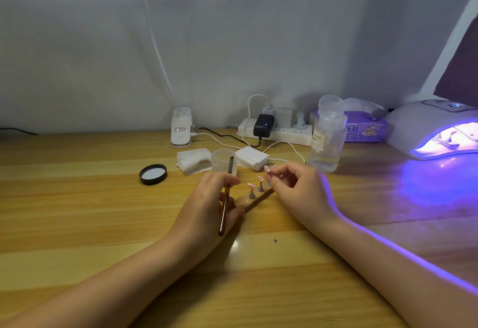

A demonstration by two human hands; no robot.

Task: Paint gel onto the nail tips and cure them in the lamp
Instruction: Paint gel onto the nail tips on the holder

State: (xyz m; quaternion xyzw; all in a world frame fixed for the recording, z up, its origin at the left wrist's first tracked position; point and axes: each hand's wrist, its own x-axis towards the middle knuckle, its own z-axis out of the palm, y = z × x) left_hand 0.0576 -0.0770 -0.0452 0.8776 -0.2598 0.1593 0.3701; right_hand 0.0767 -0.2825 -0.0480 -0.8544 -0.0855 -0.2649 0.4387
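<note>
Lamp (437,131) cut off at right; brush (224,208) tip blurred.

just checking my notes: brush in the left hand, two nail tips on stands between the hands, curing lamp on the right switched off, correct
Not quite. The lamp is switched on: the head view shows violet light glowing inside it and spilling onto the table. The rest holds: the left hand grips the brush, and two nail tips sit on stands between the hands.
</note>
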